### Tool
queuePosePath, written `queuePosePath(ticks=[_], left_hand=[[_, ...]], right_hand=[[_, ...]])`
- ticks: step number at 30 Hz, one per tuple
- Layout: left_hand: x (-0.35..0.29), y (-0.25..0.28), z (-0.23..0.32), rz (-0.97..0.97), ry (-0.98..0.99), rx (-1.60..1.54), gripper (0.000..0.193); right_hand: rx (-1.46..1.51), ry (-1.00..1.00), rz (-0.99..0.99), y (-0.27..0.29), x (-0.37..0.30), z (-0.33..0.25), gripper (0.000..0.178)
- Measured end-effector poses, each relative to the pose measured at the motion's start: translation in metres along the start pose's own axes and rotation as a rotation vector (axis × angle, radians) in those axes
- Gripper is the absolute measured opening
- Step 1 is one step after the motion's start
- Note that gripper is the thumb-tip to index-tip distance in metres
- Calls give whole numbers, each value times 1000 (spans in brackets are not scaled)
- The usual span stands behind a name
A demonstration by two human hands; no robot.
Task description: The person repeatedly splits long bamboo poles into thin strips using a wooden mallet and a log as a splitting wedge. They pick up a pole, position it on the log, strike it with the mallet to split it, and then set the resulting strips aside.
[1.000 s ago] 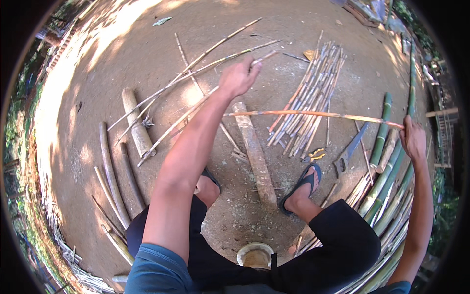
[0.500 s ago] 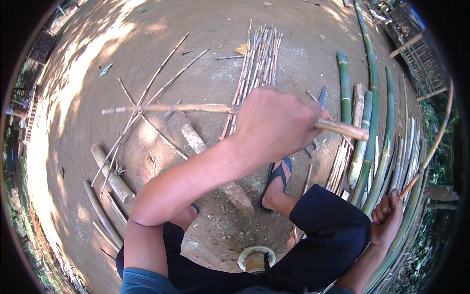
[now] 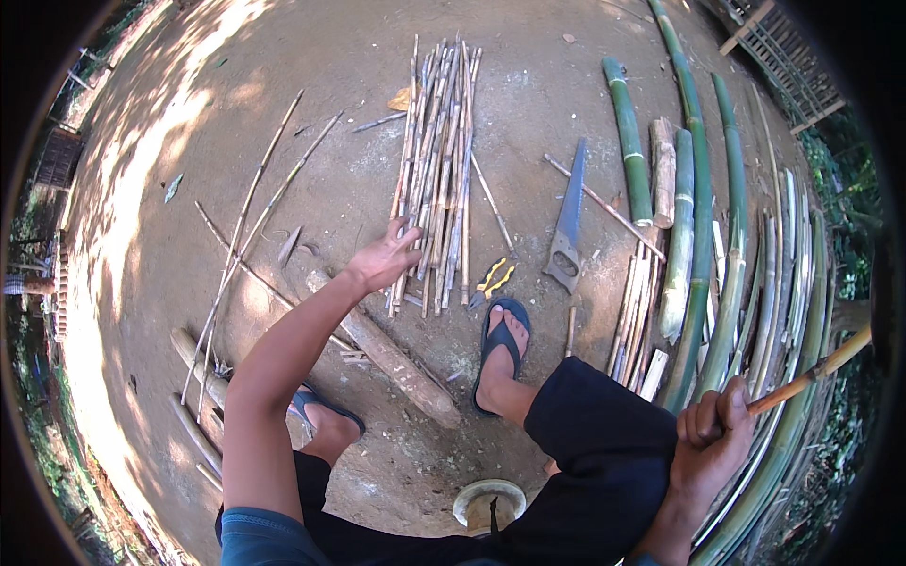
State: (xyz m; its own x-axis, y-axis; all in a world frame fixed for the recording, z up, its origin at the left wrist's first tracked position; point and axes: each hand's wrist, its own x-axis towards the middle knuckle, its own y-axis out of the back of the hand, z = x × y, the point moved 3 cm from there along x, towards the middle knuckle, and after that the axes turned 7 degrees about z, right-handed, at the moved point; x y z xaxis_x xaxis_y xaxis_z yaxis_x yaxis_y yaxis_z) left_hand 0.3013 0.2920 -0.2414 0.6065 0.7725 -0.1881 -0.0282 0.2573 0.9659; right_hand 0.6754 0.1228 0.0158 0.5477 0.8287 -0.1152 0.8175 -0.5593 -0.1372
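My left hand (image 3: 385,258) reaches over the lower left side of a bundle of thin bamboo sticks (image 3: 444,160) lying on the ground. Its fingers are spread, and nothing shows in its grasp. On the right, my right hand (image 3: 714,426) is closed around a brownish bamboo stick (image 3: 819,365) that slants up and away to the right. Pliers with yellow handles (image 3: 494,276) lie just right of the bundle's near end. Farther right is a handsaw (image 3: 568,222), its grip toward me.
A short log (image 3: 392,354) lies between my sandalled feet. Several loose sticks (image 3: 247,212) cross on the left. Green bamboo poles (image 3: 700,236) and split strips (image 3: 636,316) line the right side. A round pale-rimmed object (image 3: 490,494) sits between my legs.
My left hand has moved down and left and let go of the stick it held crosswise. My right hand still grips its stick, now swung lower. The view has shifted, uncovering the pliers and saw.
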Motion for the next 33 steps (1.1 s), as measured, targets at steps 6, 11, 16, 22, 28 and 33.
queuePosePath(ticks=[6, 11, 16, 22, 28, 33], left_hand=[[8, -78, -36, 38, 115, -58, 10], [23, -102, -42, 53, 20, 119, 21], [33, -127, -38, -4, 27, 316, 35], [114, -109, 49, 275, 470, -453, 23], [204, -142, 88, 111, 1036, -699, 35], [226, -169, 92, 164, 1094, -825, 35]], right_hand=[[46, -21, -57, 0, 9, -2, 38], [82, -49, -54, 5, 13, -2, 38], [95, -50, -66, 3, 15, 0, 36], [78, -45, 16, -6, 4, -6, 27], [8, -27, -81, -15, 8, -11, 33], [88, -47, -142, -12, 16, -11, 32]])
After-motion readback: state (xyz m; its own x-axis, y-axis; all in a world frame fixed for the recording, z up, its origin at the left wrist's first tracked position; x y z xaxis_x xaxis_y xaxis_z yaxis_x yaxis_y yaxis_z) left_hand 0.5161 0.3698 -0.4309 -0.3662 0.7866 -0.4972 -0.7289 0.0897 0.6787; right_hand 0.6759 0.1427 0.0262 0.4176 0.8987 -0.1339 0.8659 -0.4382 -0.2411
